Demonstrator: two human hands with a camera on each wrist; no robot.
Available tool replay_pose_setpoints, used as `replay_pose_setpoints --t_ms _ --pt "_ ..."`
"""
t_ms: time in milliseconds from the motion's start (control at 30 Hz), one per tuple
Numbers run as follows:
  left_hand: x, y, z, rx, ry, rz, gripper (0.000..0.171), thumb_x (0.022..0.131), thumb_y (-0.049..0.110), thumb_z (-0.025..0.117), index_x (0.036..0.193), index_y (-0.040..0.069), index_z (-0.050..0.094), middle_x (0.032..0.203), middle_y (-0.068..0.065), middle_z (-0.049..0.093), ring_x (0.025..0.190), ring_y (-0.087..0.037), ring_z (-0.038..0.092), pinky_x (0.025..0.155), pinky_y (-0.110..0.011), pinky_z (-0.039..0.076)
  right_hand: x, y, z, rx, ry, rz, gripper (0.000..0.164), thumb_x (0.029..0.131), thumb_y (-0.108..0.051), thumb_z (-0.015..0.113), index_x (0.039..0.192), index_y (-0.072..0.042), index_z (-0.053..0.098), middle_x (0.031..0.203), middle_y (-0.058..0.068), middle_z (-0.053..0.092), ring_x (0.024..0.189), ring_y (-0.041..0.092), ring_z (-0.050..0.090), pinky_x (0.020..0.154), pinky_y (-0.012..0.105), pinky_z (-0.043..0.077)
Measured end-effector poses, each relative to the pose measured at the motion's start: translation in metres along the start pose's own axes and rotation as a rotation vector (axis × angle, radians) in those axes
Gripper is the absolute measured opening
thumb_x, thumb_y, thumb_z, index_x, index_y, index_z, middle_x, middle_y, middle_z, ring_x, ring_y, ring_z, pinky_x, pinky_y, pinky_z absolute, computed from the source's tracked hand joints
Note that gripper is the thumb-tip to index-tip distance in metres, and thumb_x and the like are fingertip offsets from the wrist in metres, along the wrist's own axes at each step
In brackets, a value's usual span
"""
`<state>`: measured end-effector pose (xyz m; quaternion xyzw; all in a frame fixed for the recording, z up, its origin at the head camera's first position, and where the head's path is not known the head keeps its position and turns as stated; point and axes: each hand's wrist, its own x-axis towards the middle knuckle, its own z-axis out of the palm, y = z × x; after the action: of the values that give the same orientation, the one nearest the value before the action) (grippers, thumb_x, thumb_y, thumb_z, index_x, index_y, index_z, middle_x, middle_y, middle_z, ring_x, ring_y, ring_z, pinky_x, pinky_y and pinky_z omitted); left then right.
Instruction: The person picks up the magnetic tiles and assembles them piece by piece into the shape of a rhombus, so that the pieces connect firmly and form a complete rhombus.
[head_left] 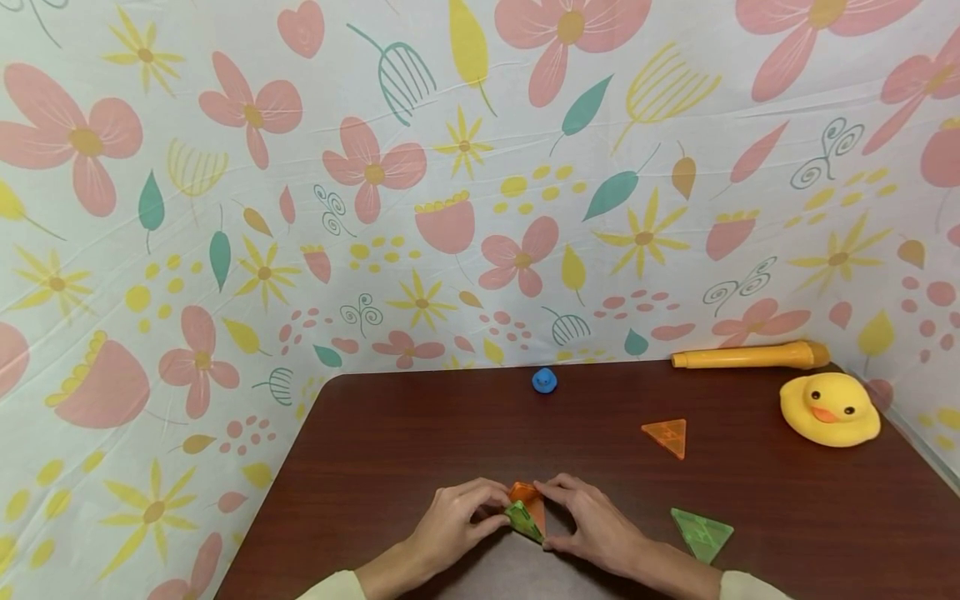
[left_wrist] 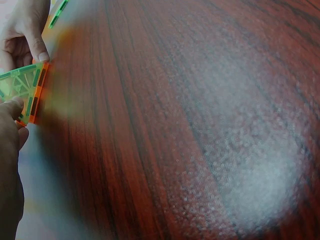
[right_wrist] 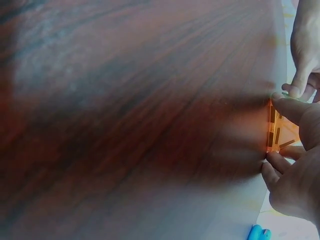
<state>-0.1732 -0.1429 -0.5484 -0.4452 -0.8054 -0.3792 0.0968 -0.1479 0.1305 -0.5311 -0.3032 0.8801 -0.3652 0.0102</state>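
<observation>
Near the front of the table, my left hand [head_left: 457, 523] pinches a translucent green triangular magnetic tile [head_left: 522, 520] between thumb and fingers. The green tile stands tilted against an orange magnetic tile [head_left: 530, 498]. My right hand [head_left: 597, 525] holds the orange tile, with the index finger at its top and the thumb at its lower corner. In the left wrist view, the green tile [left_wrist: 21, 86] meets the orange tile's edge [left_wrist: 42, 82]. The right wrist view has the orange tile [right_wrist: 273, 125] between my right thumb and fingers; the green one is mostly hidden there.
A loose orange triangle tile [head_left: 670, 437] and a green triangle tile [head_left: 702, 533] lie on the right. Toward the back are a small blue duck [head_left: 544, 381], a yellow-orange microphone-like stick [head_left: 750, 356] and a yellow duck [head_left: 828, 410]. Flowered cloth [head_left: 375, 275] hangs behind the table.
</observation>
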Motion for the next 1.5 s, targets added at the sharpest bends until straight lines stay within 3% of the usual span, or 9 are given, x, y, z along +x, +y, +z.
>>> replay_pose_setpoints --t_ms 100,300,633,867,1033,1500 --pt "-0.0003 -0.0011 0.0002 0.019 0.004 0.018 0.023 0.095 0.013 0.081 0.115 0.019 0.071 0.12 0.004 0.072 0.093 -0.003 0.074 0.075 -0.011 0.055 -0.0004 0.0001 0.0 0.003 0.004 -0.005 0.07 0.085 -0.022 0.093 0.141 0.007 0.064 0.12 0.006 0.065 0.092 0.008 0.062 0.069 0.025 0.053" --pt "0.0006 0.0 -0.0005 0.023 -0.008 -0.013 0.025 0.095 0.015 0.082 0.115 0.019 0.069 0.119 0.006 0.073 0.094 -0.001 0.073 0.076 -0.011 0.055 -0.0004 0.0004 -0.0005 0.016 -0.003 0.003 0.07 0.085 -0.021 0.093 0.142 0.006 0.064 0.122 0.007 0.065 0.093 0.011 0.065 0.068 0.026 0.053" --pt "0.0005 -0.0021 -0.0009 0.033 -0.033 -0.026 0.037 0.094 0.015 0.083 0.126 0.019 0.065 0.113 0.004 0.073 0.091 -0.001 0.072 0.075 -0.013 0.056 0.0009 -0.0005 0.0017 -0.014 0.011 0.035 0.068 0.083 -0.026 0.095 0.138 -0.001 0.065 0.123 0.003 0.066 0.113 0.026 0.068 0.089 0.043 0.06" --pt "-0.0007 -0.0072 -0.0025 0.162 -0.098 -0.002 0.053 0.094 0.028 0.084 0.142 0.016 0.064 0.127 0.003 0.072 0.101 -0.003 0.069 0.082 -0.013 0.054 0.0006 -0.0035 0.0001 0.002 -0.045 0.067 0.084 0.081 -0.033 0.096 0.147 0.001 0.057 0.141 0.014 0.059 0.127 0.038 0.061 0.095 0.054 0.056" --pt "-0.0006 -0.0091 -0.0013 0.2 -0.148 -0.014 0.06 0.094 0.034 0.083 0.147 0.015 0.062 0.132 0.004 0.071 0.108 -0.004 0.066 0.086 -0.015 0.054 0.0021 -0.0058 0.0005 -0.012 -0.063 0.07 0.09 0.08 -0.033 0.097 0.15 0.003 0.053 0.145 0.018 0.057 0.132 0.042 0.056 0.098 0.058 0.053" --pt "-0.0002 -0.0056 0.0029 0.133 -0.153 -0.093 0.043 0.097 0.028 0.08 0.138 0.019 0.069 0.121 0.005 0.076 0.098 -0.001 0.066 0.078 -0.007 0.05 0.0047 -0.0077 0.0032 -0.05 -0.009 0.075 0.08 0.078 -0.022 0.098 0.143 0.003 0.059 0.134 0.015 0.065 0.123 0.039 0.062 0.094 0.055 0.056"
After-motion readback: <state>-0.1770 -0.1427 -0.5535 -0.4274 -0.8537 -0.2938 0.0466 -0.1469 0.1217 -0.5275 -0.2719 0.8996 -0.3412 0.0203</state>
